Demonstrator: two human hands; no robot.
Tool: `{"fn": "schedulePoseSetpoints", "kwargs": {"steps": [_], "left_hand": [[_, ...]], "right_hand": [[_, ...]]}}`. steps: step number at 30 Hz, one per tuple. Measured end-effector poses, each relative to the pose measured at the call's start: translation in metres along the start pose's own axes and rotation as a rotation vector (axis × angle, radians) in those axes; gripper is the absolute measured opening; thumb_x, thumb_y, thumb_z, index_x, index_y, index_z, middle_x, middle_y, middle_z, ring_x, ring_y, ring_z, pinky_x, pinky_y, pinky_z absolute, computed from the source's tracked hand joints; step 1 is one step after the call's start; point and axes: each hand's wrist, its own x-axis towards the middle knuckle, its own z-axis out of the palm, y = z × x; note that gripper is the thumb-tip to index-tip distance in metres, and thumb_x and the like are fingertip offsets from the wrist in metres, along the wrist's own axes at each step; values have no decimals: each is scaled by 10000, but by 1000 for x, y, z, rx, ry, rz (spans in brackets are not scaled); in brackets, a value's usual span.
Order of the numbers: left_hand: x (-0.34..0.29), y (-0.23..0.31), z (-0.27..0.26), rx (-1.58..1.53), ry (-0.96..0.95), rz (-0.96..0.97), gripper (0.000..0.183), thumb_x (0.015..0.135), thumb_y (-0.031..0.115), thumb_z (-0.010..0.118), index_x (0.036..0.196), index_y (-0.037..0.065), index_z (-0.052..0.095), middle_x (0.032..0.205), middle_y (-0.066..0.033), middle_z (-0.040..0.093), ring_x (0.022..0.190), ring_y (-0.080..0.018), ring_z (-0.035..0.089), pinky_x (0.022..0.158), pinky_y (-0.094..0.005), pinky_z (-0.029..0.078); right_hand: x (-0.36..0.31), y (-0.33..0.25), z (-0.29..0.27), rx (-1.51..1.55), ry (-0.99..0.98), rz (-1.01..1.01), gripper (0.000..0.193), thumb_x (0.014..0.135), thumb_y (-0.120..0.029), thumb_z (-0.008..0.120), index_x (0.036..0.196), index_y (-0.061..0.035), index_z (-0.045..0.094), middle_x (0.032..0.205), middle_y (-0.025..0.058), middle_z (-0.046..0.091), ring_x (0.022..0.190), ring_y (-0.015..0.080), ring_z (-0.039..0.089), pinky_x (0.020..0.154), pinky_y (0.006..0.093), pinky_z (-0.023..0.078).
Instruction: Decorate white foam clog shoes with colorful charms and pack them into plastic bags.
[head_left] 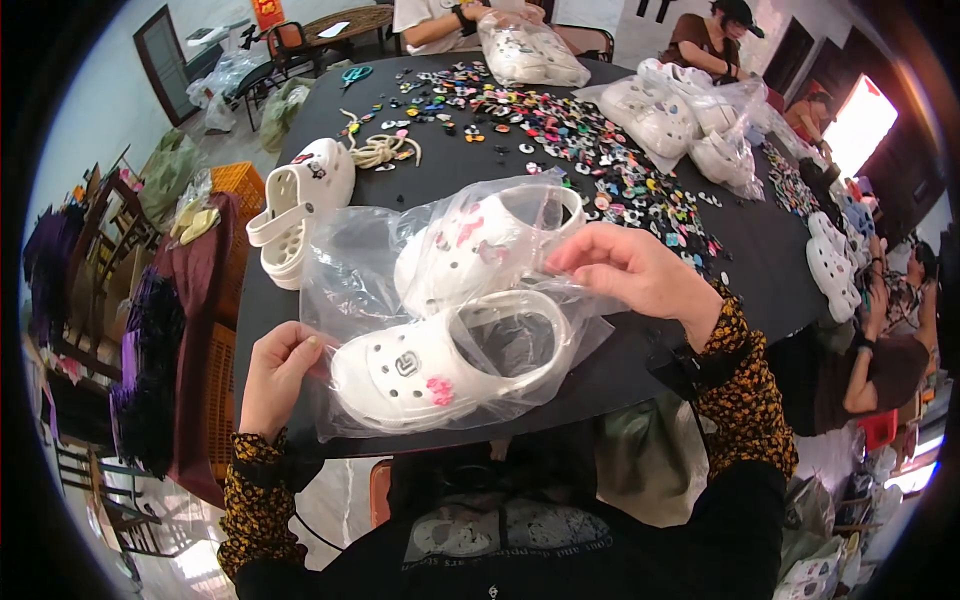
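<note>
On the black table in front of me lies a clear plastic bag [345,255] with two white clogs in it. The nearer clog [400,385] carries a grey charm and a pink flower charm on its toe. Behind it, the farther clog [425,262] has pink charms under the film. My left hand [283,372] pinches the bag's edge beside the nearer clog's toe. At the heel side, my right hand [630,275] has thumb and fingers closed on the bag's film. A loose white clog [318,180] with charms stands left of the bag.
Many small colourful charms [610,165] spread over the black table [760,240]. Tangled cord [385,150] and teal scissors [356,75] lie at the far left. Bagged white clogs [655,115] sit at the back right; white clogs [832,265] lie at the right edge. Several people work around.
</note>
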Motion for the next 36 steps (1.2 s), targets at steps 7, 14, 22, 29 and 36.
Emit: {"fn": "schedulePoseSetpoints", "kwargs": {"steps": [7, 14, 22, 29, 36], "left_hand": [[-7, -10, -10, -20, 5, -50, 154, 919, 107, 525, 866, -14, 605, 726, -19, 611, 638, -69, 539, 595, -216, 446], [-10, -13, -17, -1, -45, -49, 160, 937, 128, 518, 865, -5, 572, 724, -19, 607, 629, -67, 544, 565, -210, 425], [-12, -16, -20, 6, -12, -13, 166, 941, 135, 510, 859, 9, 579, 725, -2, 595, 627, -63, 538, 566, -207, 436], [-19, -14, -14, -50, -16, -80, 166, 939, 141, 514, 857, 9, 573, 734, 18, 565, 630, -53, 522, 568, -204, 434], [-15, -17, -10, 81, -34, -49, 144, 920, 124, 542, 861, -5, 563, 721, 28, 531, 652, -40, 480, 580, -199, 406]], "right_hand": [[-4, 24, -7, -556, 153, 242, 152, 813, -131, 643, 872, 8, 641, 709, 77, 621, 675, 100, 570, 639, 260, 461], [8, 9, 4, -341, -31, 90, 256, 814, -266, 673, 861, -14, 676, 666, 92, 630, 599, 131, 554, 581, 298, 438], [29, 10, 5, -679, 128, -281, 209, 797, -109, 646, 970, 2, 611, 1012, 134, 625, 967, 249, 589, 870, 308, 446], [41, 28, 1, -828, 330, -193, 215, 756, -99, 622, 957, -22, 607, 955, 133, 606, 930, 314, 568, 805, 378, 437], [65, 21, 14, -557, 233, -114, 162, 795, -135, 622, 891, -4, 629, 853, 161, 625, 767, 310, 611, 672, 371, 467]]}}
